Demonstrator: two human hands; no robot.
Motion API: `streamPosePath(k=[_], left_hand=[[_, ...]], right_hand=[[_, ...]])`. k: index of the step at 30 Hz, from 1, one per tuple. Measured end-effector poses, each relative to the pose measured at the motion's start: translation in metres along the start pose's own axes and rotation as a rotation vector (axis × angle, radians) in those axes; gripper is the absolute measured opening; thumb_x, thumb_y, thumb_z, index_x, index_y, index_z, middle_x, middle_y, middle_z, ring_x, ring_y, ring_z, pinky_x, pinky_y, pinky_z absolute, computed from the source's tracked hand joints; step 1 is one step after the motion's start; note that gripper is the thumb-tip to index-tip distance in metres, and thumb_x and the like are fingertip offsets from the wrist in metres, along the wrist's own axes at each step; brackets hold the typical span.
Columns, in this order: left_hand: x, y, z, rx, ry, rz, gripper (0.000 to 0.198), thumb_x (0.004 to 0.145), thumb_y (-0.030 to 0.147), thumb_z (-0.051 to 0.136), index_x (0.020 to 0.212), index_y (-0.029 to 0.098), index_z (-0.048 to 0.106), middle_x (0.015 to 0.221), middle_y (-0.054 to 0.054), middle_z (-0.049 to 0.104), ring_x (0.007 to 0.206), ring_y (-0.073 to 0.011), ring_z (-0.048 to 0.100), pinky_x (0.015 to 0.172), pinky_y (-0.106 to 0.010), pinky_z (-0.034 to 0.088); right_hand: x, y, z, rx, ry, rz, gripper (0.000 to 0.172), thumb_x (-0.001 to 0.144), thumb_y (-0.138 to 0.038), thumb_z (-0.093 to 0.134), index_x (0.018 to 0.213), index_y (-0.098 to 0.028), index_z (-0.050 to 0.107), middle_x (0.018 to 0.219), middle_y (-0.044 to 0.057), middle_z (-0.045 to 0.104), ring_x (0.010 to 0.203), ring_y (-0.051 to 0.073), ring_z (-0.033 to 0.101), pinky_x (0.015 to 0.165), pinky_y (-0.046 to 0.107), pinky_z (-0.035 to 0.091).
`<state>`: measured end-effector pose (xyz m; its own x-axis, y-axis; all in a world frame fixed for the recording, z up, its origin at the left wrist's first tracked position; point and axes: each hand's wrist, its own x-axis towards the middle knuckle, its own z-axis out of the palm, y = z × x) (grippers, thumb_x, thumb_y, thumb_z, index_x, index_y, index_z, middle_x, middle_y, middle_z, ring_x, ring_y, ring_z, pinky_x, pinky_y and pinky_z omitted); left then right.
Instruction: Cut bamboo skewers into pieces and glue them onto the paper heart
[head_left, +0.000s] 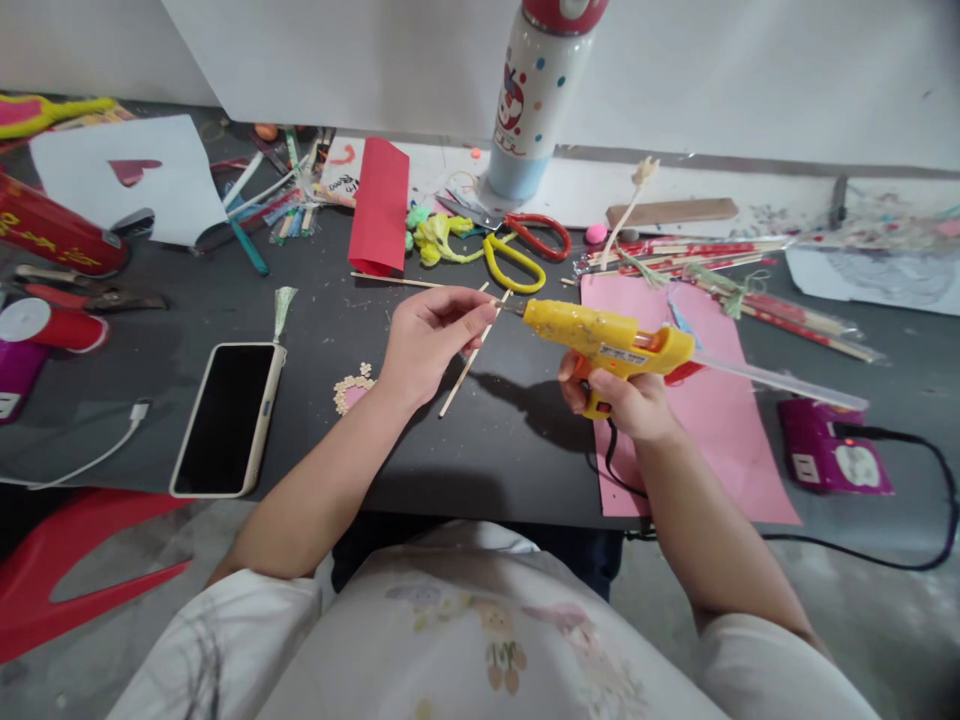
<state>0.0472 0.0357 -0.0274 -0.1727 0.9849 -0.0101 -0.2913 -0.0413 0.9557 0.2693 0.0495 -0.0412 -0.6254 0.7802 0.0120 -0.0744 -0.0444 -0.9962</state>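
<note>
My right hand [619, 395] is wrapped around the handle of a yellow hot glue gun [600, 333], fingers at its orange trigger. A clear glue stick [780, 380] sticks out of the back of the gun. The nozzle points left, right beside the fingertips of my left hand [435, 335]. Those fingers are closed in a pinch; what lies between them is too small or hidden to make out. Just under the fingertips a thin wooden stick [474, 358] lies slanted on the dark table. Another thin stick [394, 281] runs behind my left hand.
Scissors [517, 250], a red paper piece [380, 205] and a bottle [536, 110] stand or lie behind my hands. Pink paper [697, 440] is under my right forearm. A phone [227, 420] and a beaded ring [352, 390] lie left. The gun's black cord [611, 455] hangs below it.
</note>
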Motion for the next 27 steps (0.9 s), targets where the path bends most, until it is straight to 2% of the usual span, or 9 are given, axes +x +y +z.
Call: streamPosePath(k=[11, 27], left_hand=[[-0.0002, 0.0012, -0.0001, 0.053, 0.039, 0.055, 0.020, 0.061, 0.036, 0.081, 0.073, 0.021, 0.073, 0.064, 0.001, 0.066, 0.047, -0.0043, 0.051, 0.042, -0.017, 0.040], [0.0004, -0.0009, -0.0017, 0.082, 0.025, 0.124, 0.021, 0.061, 0.037, 0.081, 0.073, 0.022, 0.074, 0.064, 0.001, 0.065, 0.048, -0.0040, 0.050, 0.043, -0.018, 0.040]], right_hand=[[-0.0026, -0.0001, -0.0028, -0.005, 0.012, -0.007, 0.031, 0.082, -0.051, 0.055, 0.089, -0.021, 0.059, 0.058, -0.002, 0.051, 0.048, 0.011, 0.045, 0.043, 0.026, 0.032], [-0.0024, -0.0020, -0.0017, -0.038, -0.007, 0.021, 0.029, 0.083, -0.051, 0.054, 0.088, -0.023, 0.059, 0.059, -0.002, 0.050, 0.048, 0.011, 0.045, 0.043, 0.027, 0.033]])
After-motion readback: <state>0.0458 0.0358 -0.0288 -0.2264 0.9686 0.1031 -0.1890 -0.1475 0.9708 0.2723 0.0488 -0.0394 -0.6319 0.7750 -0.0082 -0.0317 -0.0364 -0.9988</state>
